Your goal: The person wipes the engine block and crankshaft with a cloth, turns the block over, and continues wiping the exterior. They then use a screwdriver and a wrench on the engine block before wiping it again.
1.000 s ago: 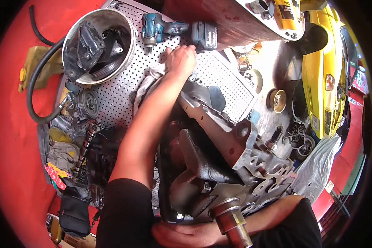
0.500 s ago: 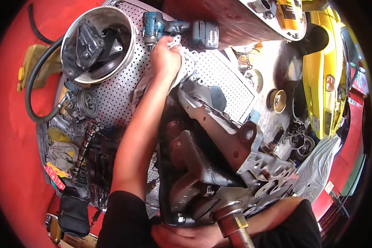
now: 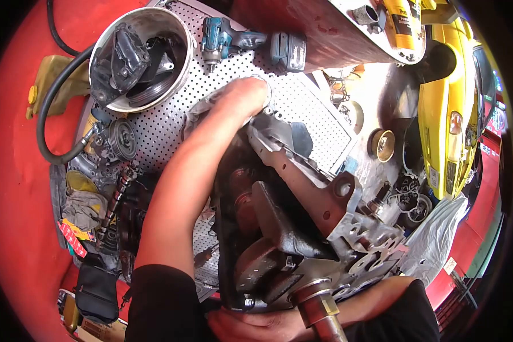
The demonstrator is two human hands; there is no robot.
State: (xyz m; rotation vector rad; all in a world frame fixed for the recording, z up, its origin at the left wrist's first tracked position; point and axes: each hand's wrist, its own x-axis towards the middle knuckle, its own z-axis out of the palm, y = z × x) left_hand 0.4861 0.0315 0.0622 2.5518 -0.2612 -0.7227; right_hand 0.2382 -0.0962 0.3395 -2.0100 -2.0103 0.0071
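A dark engine block (image 3: 268,222), with a crankshaft (image 3: 322,313) jutting from its near end, lies in front of me on a perforated metal bench top. My left hand (image 3: 248,94) reaches over the block's far end, beside a grey cloth (image 3: 196,114); its fingers bend down out of sight, so what they hold is hidden. At the near end, my right hand (image 3: 256,325) curls against the block's lower edge, next to the crankshaft, with some fingers hidden. A teal cordless impact wrench (image 3: 228,41) rests on the bench beyond my left hand.
A white bucket (image 3: 189,57) of black parts stands at the upper left. Near it are a pulley (image 3: 122,138), a black hose (image 3: 43,122) and a camshaft (image 3: 117,199). A yellow spray can (image 3: 400,25) stands at the upper right, with a yellow car (image 3: 447,108) beyond.
My left hand has moved away from the impact wrench, down and right, onto the block's far end. My right hand stays at the near edge. The view has shifted slightly.
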